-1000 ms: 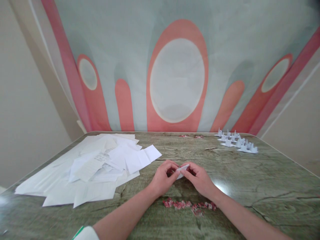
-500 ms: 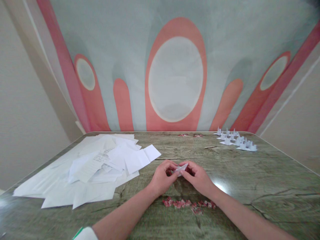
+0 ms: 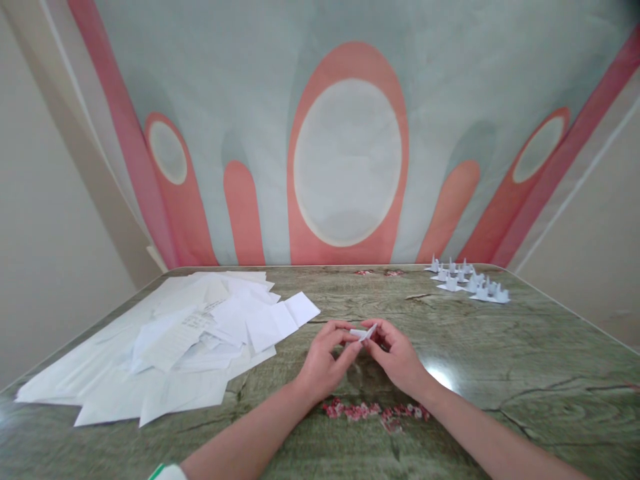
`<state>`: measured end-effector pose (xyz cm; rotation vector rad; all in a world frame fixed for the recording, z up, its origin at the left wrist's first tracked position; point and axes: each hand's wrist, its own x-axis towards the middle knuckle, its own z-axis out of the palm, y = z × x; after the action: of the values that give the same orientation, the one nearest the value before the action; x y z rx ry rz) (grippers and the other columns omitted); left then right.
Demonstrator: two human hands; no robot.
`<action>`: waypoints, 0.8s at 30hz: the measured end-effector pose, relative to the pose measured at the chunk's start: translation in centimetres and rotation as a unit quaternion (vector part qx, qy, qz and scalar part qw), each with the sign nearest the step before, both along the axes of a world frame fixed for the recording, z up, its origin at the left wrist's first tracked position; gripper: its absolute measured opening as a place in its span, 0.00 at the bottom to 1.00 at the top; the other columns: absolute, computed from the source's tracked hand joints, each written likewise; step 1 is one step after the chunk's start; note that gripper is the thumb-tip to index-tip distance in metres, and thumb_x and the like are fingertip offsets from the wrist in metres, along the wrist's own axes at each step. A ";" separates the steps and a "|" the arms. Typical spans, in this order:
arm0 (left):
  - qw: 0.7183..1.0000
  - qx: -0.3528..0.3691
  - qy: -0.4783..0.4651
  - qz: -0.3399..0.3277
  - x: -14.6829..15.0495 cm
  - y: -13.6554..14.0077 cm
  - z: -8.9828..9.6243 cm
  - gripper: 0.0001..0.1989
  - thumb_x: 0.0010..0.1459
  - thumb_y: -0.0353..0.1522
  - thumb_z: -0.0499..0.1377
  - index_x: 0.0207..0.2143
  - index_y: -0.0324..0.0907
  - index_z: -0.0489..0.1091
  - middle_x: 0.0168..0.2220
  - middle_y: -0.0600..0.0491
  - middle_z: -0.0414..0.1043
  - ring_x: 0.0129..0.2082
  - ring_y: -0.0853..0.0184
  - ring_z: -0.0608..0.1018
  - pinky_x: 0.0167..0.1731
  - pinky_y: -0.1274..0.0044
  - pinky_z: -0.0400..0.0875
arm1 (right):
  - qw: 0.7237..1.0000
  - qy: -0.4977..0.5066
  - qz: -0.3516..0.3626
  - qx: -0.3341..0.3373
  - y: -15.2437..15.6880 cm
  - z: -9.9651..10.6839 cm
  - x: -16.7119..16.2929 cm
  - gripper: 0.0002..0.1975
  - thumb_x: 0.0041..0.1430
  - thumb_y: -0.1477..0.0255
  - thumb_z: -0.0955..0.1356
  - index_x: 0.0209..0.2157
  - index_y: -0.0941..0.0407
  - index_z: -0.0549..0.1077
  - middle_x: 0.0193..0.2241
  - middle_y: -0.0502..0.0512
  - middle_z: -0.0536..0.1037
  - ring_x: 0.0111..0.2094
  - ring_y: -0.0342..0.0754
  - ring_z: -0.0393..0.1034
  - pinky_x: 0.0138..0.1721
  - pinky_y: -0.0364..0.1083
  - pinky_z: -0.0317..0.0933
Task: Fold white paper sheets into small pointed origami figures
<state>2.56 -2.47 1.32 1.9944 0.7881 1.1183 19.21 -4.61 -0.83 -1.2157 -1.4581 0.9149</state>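
Note:
A small folded piece of white paper (image 3: 362,335) is held between my two hands, above the middle of the table. My left hand (image 3: 327,360) pinches its left side, thumb below and fingers along the far edge. On the right side, my right hand (image 3: 395,350) grips it between thumb and fingertips, where one pointed flap stands up. The fingers cover part of the folds. Several folded white paper figures (image 3: 483,287) with upright points stand in a group at the far right of the table.
A spread pile of white paper sheets (image 3: 120,373), some with writing, covers the left of the wood-patterned table (image 3: 500,373). A creased white sheet (image 3: 303,308) juts from its right edge. Pink flower patterns (image 3: 360,410) lie near my forearms. A patterned wall (image 3: 270,120) rises behind.
Between my hands the folded paper has tilted, and its right flap now points up more steeply. My left fingers have shifted along it. The view has moved slightly.

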 end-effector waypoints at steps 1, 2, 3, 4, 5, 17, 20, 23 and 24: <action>1.000 -0.023 -0.003 -0.004 0.0 0.1 0.0 0.08 0.58 0.32 0.54 0.33 0.40 0.71 0.41 0.48 0.68 0.44 0.64 0.70 0.45 0.74 0.62 | 1.000 -0.002 0.000 0.001 0.0 0.0 0.0 0.12 0.55 0.68 0.64 0.41 0.57 0.64 0.28 0.49 0.69 0.28 0.44 0.63 0.31 0.44 0.59; 0.999 -0.052 -0.008 -0.008 0.0 0.2 -0.1 0.10 0.59 0.33 0.52 0.32 0.39 0.71 0.41 0.48 0.68 0.43 0.64 0.70 0.43 0.74 0.63 | 1.000 -0.008 0.001 0.002 0.0 0.1 -0.1 0.12 0.55 0.68 0.64 0.41 0.57 0.64 0.27 0.49 0.69 0.28 0.44 0.62 0.31 0.44 0.59; 0.996 -0.082 -0.015 -0.015 0.0 0.4 -0.3 0.10 0.59 0.34 0.52 0.31 0.39 0.70 0.40 0.48 0.69 0.41 0.65 0.71 0.42 0.75 0.63 | 1.000 -0.015 0.001 0.006 -0.1 0.1 -0.1 0.12 0.55 0.68 0.64 0.41 0.57 0.65 0.27 0.49 0.69 0.28 0.44 0.62 0.30 0.44 0.58; 0.993 -0.115 -0.025 -0.027 0.0 0.6 -0.5 0.10 0.58 0.35 0.53 0.30 0.38 0.69 0.38 0.48 0.69 0.38 0.65 0.71 0.39 0.75 0.64 | 1.000 -0.023 0.002 0.010 -0.2 0.2 -0.1 0.12 0.55 0.69 0.64 0.41 0.56 0.65 0.26 0.49 0.69 0.28 0.44 0.62 0.30 0.44 0.58; 0.988 -0.147 -0.034 -0.039 0.1 0.8 -0.8 0.10 0.58 0.36 0.54 0.30 0.38 0.68 0.35 0.50 0.70 0.35 0.66 0.72 0.36 0.76 0.65 | 0.999 -0.031 0.002 0.015 -0.2 0.3 -0.1 0.12 0.55 0.69 0.64 0.41 0.56 0.65 0.26 0.49 0.69 0.28 0.44 0.62 0.31 0.44 0.58; 0.965 -0.237 -0.099 -0.055 0.3 1.5 -2.4 0.18 0.44 0.31 0.65 0.33 0.40 0.58 0.27 0.58 0.63 0.27 0.73 0.67 0.27 0.81 0.61 | 0.998 0.057 0.025 -0.004 0.2 -0.3 0.0 0.10 0.50 0.73 0.67 0.37 0.56 0.67 0.27 0.48 0.70 0.29 0.43 0.65 0.32 0.42 0.61; 0.961 -0.248 -0.099 -0.066 0.3 1.5 -2.3 0.17 0.44 0.30 0.65 0.34 0.39 0.60 0.29 0.56 0.65 0.29 0.72 0.69 0.30 0.80 0.62 | 0.997 0.066 0.030 -0.015 0.4 -0.4 0.2 0.10 0.50 0.71 0.68 0.36 0.57 0.67 0.28 0.49 0.71 0.29 0.43 0.66 0.33 0.43 0.62; 0.962 -0.253 -0.091 -0.052 0.4 1.5 -2.1 0.13 0.44 0.30 0.64 0.31 0.38 0.62 0.27 0.56 0.65 0.27 0.73 0.68 0.29 0.80 0.61 | 0.998 0.062 0.026 -0.017 0.3 -0.2 0.2 0.10 0.52 0.68 0.67 0.36 0.57 0.68 0.28 0.50 0.72 0.29 0.44 0.67 0.33 0.43 0.62; 0.961 -0.255 -0.092 -0.045 0.4 1.5 -2.1 0.13 0.44 0.30 0.64 0.30 0.37 0.62 0.27 0.56 0.65 0.27 0.73 0.68 0.29 0.80 0.61 | 0.998 0.059 0.024 -0.018 0.2 -0.1 0.2 0.10 0.53 0.67 0.67 0.36 0.57 0.68 0.28 0.50 0.73 0.29 0.44 0.67 0.33 0.43 0.62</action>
<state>2.99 -0.97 -0.77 1.4592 0.7832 0.9176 19.39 -4.43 -0.97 -1.1373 -1.3861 1.0336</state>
